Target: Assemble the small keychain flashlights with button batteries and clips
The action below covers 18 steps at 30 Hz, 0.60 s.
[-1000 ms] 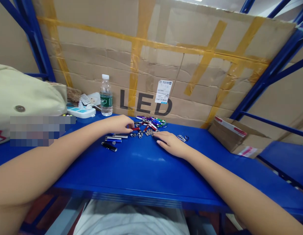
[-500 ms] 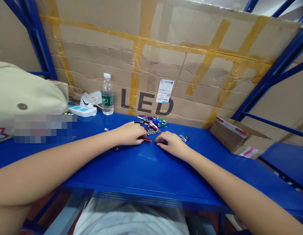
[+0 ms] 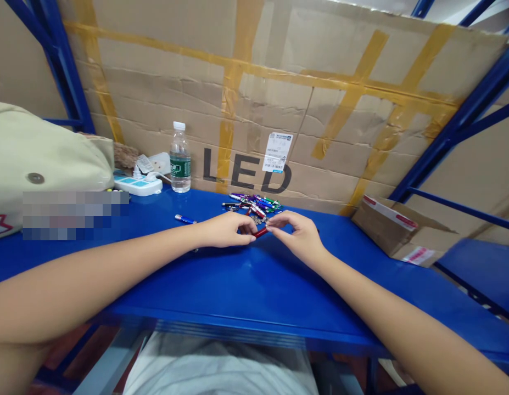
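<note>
The left hand (image 3: 225, 229) is curled in a narrow grip over one end of a red mini flashlight (image 3: 259, 233), and its fingers hide that end. The flashlight sits low between the hands, just above the blue steel shelf (image 3: 254, 280). The right hand (image 3: 299, 236) is pinched narrow at the other end, but whether its thumb and forefinger touch the metal is hard to make out. Just behind the hands lies a heap of colored keychain flashlights (image 3: 252, 206), its near edge cut off by the fingers. A blue mini flashlight (image 3: 185, 219) lies apart to the left, and a small dark object (image 3: 195, 250) barely shows past the left wrist, too hidden to identify. A pixelated patch (image 3: 75, 215) obscures the shelf's left side.
</note>
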### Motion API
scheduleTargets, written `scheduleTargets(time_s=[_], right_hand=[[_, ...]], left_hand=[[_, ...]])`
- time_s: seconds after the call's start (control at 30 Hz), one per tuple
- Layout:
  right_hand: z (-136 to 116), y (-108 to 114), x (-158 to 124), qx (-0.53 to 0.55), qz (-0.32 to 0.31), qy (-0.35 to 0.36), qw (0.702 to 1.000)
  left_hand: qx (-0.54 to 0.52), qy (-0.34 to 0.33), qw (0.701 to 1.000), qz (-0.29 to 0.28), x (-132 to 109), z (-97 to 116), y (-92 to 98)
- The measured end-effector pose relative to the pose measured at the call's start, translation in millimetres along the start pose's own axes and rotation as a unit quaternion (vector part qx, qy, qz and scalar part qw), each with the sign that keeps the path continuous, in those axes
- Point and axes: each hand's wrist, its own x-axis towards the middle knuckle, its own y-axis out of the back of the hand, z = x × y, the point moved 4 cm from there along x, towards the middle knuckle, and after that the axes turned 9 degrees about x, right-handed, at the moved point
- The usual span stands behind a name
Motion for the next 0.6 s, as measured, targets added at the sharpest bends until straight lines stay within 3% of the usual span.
scheduleTargets(time_s=[0.23, 0.6], right_hand=[[-3.9, 0.6, 0.0, -0.018, 0.003, 0.03, 0.999], [-8.6, -1.0, -1.9, -0.044, -0.04, 0.096, 0.994]], left_hand=[[-0.022, 0.011, 1.0, -0.001, 1.4, -4.7, -0.8], [-0.034, 0.0, 0.999, -0.003, 2.1, -7.9, -2.8]])
